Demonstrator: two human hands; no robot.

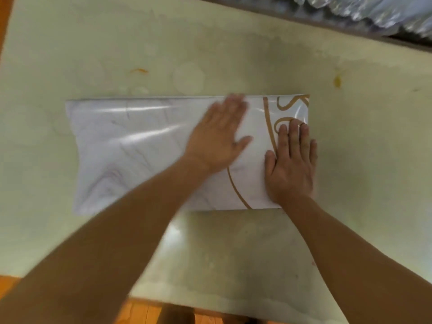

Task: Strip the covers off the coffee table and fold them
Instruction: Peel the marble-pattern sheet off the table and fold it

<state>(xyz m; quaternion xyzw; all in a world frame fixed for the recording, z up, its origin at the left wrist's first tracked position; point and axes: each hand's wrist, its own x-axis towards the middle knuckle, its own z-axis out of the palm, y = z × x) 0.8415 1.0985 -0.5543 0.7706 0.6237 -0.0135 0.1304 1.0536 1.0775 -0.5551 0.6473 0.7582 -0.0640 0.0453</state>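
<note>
A folded cover [131, 155], glossy white with faint marbling and tan curved lines at its right end, lies flat as a long rectangle on the pale yellowish coffee table [233, 47]. My left hand [219, 136] lies flat on the cover's middle right, fingers straight and blurred. My right hand [291, 162] presses flat on the cover's right end, fingers straight and pointing away from me. Both forearms reach in from the bottom of the view.
The table top carries stains, ring marks and two small orange spots [337, 81]. A crumpled shiny sheet [364, 12] lies beyond the table's far right edge. Orange wooden floor [140, 312] shows below the near edge and at the far left.
</note>
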